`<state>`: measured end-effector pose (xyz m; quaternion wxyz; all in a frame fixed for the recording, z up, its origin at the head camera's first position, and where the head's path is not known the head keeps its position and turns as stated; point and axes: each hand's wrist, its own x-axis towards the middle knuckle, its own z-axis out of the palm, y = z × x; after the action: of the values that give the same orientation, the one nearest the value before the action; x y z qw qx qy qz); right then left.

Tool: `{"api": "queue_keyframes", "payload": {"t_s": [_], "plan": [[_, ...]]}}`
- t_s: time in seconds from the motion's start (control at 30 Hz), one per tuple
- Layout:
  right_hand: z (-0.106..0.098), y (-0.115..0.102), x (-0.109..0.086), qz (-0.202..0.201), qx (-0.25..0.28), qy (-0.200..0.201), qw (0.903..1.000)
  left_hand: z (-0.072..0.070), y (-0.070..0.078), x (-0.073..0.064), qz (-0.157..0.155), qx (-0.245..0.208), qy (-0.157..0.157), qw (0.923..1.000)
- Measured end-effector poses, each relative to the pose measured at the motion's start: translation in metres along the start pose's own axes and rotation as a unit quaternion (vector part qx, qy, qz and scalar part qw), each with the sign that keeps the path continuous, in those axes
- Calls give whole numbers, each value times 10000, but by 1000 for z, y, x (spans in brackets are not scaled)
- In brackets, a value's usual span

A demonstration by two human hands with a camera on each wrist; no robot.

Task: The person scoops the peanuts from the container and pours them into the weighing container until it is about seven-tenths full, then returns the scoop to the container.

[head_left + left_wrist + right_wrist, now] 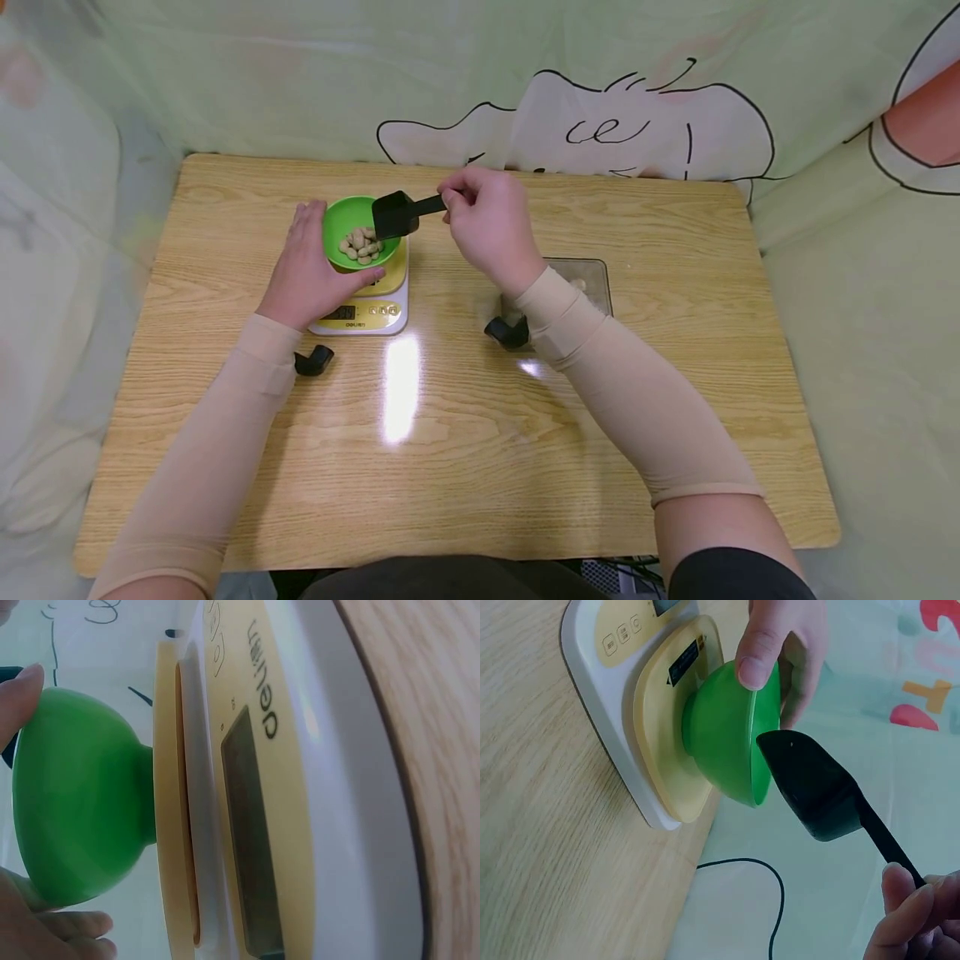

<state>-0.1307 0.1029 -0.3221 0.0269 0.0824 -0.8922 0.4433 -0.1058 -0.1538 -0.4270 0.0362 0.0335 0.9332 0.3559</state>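
Observation:
A green bowl (337, 218) with small tan nut-like pieces (362, 247) inside sits on the yellow platform of a kitchen scale (396, 307). My left hand (311, 271) holds the bowl by its sides, thumb at the near rim and fingers round the far left. In the left wrist view the bowl's foot (147, 796) rests on the platform. With fingertips and thumb, my right hand (491, 221) pinches the handle of a black scoop (395, 215). The scoop's tip is tilted down over the bowl's right rim; its inside is hidden in the head view.
To the right on the wooden table (450, 467), a clear container (597, 273) with some pale pieces lies partly under my right forearm. Black wrist camera mounts (315, 361) hang below both wrists. A printed curtain (300, 83) borders the table's back edge.

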Motion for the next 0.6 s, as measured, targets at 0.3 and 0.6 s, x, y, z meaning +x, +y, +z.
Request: {"api": "queue_keyframes", "payload": {"t_s": [0.3,0.6], "plan": [[-6,8,5,1394,1022,-272,9846,-1,0,0,-1,112,-34,9999],[-23,13,2,1642,2067,-204,9643,-5,13,0,216,151,107,9996]]}}
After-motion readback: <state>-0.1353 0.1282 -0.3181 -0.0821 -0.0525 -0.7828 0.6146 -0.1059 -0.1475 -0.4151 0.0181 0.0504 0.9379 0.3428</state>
